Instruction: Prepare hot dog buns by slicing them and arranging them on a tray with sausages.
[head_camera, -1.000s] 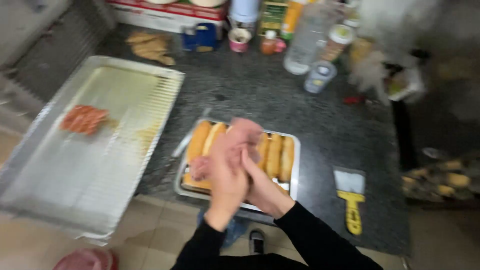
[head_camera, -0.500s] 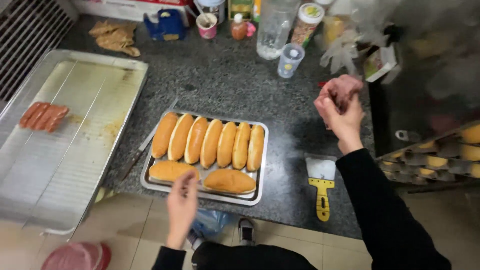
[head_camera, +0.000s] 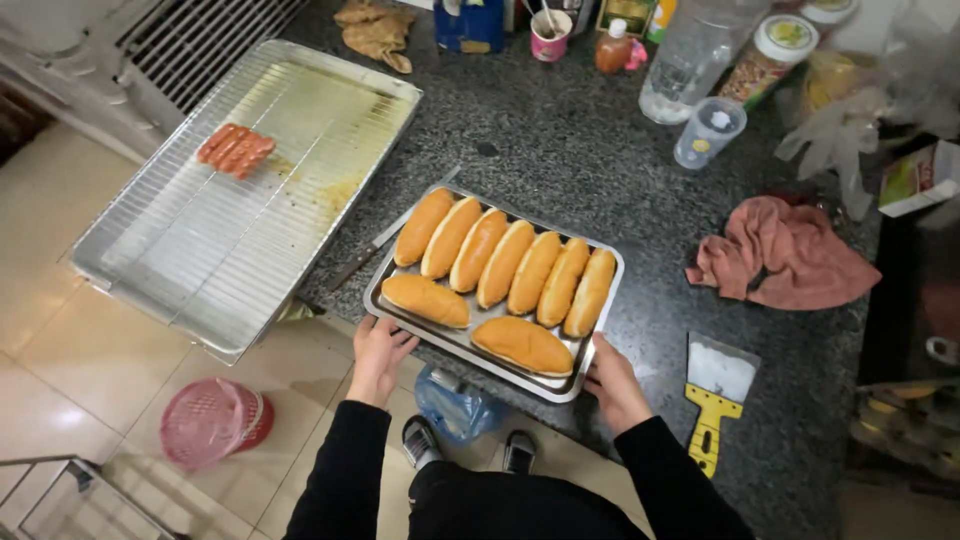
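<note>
This is a kitchen, most likely a small food stall or snack shop. The dark speckled stone desk (head_camera: 560, 150) carries a shallow steel tray (head_camera: 398, 268) full of long golden bread rolls (head_camera: 505, 265), and beside it a large metal pan with a wire grill rack (head_camera: 200, 250) holds a few red sausages (head_camera: 236, 150). Sauce bottles and jars (head_camera: 770, 55) stand along the back edge, though they are blurred. A yellow-handled scraper (head_camera: 715, 400) and a crumpled pink cloth (head_camera: 785, 255) lie on the stone, and below is a pale tiled floor (head_camera: 60, 340).
</note>
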